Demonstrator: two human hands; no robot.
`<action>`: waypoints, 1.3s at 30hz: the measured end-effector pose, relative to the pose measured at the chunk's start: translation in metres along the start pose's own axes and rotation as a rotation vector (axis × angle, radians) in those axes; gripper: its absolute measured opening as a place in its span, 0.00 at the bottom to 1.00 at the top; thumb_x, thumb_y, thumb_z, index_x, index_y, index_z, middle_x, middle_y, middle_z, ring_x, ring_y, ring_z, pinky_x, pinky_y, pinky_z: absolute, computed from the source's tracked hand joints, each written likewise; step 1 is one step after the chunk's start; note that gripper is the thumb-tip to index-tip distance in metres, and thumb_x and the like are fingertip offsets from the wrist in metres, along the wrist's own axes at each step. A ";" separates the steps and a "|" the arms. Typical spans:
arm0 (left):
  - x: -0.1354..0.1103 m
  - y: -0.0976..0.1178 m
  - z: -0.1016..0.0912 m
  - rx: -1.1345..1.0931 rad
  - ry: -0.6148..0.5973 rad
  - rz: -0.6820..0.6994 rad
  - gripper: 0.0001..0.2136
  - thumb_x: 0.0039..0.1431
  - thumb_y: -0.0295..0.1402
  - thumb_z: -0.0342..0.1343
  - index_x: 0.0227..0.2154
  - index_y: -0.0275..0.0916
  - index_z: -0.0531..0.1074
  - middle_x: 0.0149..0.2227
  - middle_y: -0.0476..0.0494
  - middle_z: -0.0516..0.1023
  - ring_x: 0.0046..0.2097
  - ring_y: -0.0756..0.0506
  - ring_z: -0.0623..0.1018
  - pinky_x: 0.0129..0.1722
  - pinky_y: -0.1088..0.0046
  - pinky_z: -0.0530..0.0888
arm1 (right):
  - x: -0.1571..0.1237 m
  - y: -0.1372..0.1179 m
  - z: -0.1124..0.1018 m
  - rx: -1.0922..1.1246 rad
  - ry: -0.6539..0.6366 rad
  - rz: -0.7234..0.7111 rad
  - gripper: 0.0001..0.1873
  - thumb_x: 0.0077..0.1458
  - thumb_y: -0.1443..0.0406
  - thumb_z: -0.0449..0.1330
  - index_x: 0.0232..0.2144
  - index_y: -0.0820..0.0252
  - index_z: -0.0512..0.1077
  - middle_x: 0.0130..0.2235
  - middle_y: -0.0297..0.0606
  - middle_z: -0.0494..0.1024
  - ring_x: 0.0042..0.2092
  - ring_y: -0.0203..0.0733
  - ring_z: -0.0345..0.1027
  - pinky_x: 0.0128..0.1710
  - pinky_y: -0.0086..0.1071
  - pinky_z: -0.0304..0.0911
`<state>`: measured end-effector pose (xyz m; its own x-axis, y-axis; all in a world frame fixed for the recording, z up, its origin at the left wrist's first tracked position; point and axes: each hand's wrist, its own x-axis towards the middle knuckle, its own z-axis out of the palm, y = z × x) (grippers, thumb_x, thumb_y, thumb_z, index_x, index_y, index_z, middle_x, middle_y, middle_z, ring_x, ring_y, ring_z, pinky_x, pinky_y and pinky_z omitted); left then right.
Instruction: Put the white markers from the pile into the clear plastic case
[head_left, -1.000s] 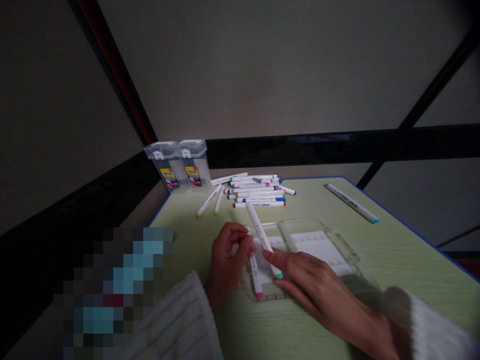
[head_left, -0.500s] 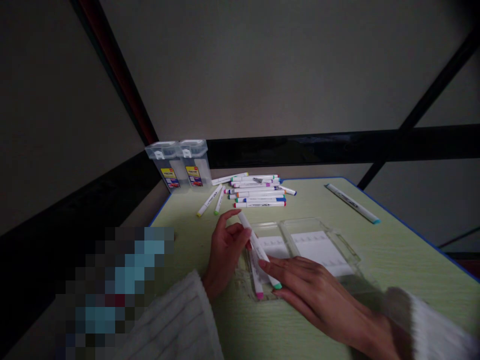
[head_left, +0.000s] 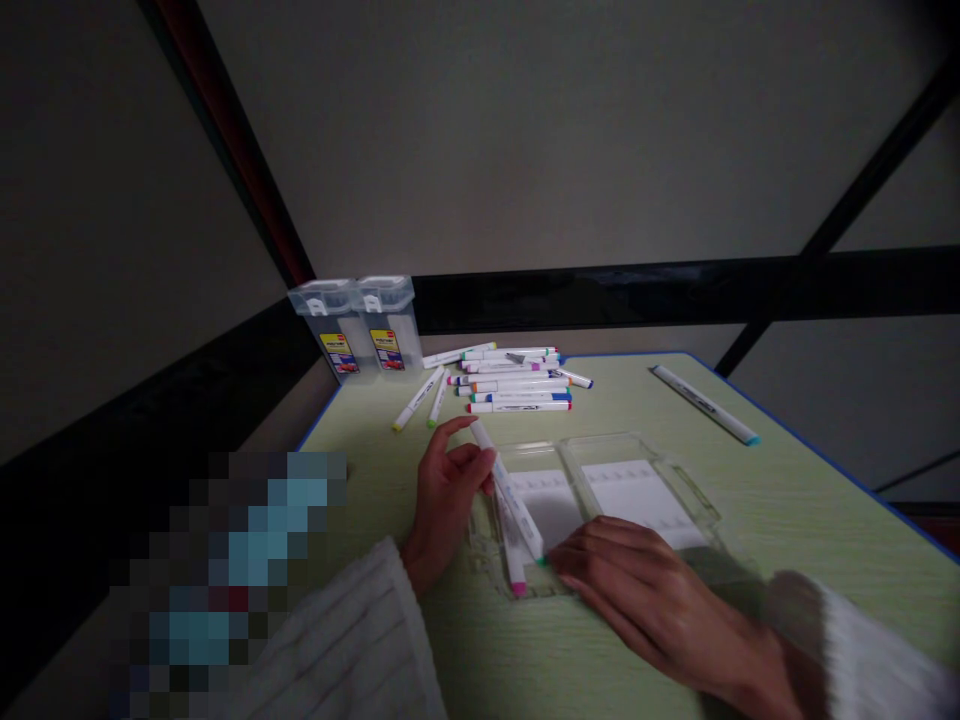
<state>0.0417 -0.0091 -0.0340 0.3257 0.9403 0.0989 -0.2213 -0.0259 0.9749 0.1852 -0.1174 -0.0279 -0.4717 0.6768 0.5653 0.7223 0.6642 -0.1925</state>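
A white marker with a green end (head_left: 510, 490) slants over the left half of an open clear plastic case (head_left: 566, 470). Its upper end is pinched between the thumb and fingers of my left hand (head_left: 444, 495). The fingertips of my right hand (head_left: 637, 590) are closed at the green lower end; the thumb is mostly hidden. Beneath the held marker, a white marker with a pink end (head_left: 515, 565) lies in the case along its left side. A white paper insert (head_left: 626, 490) with printed marks lies in the right half.
Behind the case lies a pile of white markers (head_left: 517, 385) with coloured ends. Two lidded clear boxes (head_left: 386, 300) with yellow labels stand at the back left, near the wall. A single marker with a blue-green end (head_left: 705, 405) lies at the right of the table (head_left: 810, 520).
The marker's green end has shifted slightly left and up. My right fingers have slid off its shaft to the green tip. My left hand keeps its pinch.
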 end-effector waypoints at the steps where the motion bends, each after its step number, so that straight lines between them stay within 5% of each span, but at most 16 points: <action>1: 0.000 0.000 0.000 0.003 0.005 -0.002 0.17 0.45 0.31 0.56 0.39 0.38 0.60 0.16 0.58 0.65 0.19 0.56 0.64 0.19 0.83 0.61 | 0.000 -0.001 0.000 -0.011 0.002 0.004 0.14 0.59 0.69 0.43 0.27 0.64 0.67 0.23 0.37 0.72 0.26 0.36 0.63 0.26 0.31 0.62; 12: 0.000 0.000 0.001 0.024 0.014 -0.006 0.16 0.45 0.31 0.56 0.39 0.37 0.61 0.15 0.59 0.64 0.18 0.56 0.64 0.19 0.83 0.60 | -0.002 -0.001 0.002 -0.093 0.063 -0.088 0.19 0.56 0.72 0.43 0.15 0.60 0.59 0.17 0.33 0.61 0.22 0.35 0.51 0.23 0.31 0.47; 21: 0.000 0.001 0.002 0.035 -0.003 -0.021 0.16 0.45 0.30 0.56 0.39 0.37 0.61 0.14 0.59 0.63 0.18 0.56 0.63 0.19 0.83 0.60 | -0.005 0.002 0.009 -0.170 -0.050 -0.092 0.21 0.59 0.71 0.39 0.18 0.60 0.62 0.18 0.32 0.65 0.22 0.35 0.55 0.26 0.31 0.51; 39: -0.001 -0.002 0.002 0.080 -0.092 -0.012 0.15 0.46 0.29 0.55 0.38 0.36 0.61 0.16 0.59 0.63 0.19 0.56 0.63 0.20 0.83 0.60 | -0.005 0.002 0.010 -0.170 -0.073 -0.052 0.18 0.58 0.70 0.43 0.18 0.59 0.62 0.19 0.32 0.63 0.23 0.35 0.55 0.25 0.31 0.50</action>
<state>0.0433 -0.0110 -0.0354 0.4115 0.9057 0.1015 -0.1439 -0.0454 0.9886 0.1835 -0.1164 -0.0392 -0.5417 0.6684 0.5097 0.7682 0.6398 -0.0226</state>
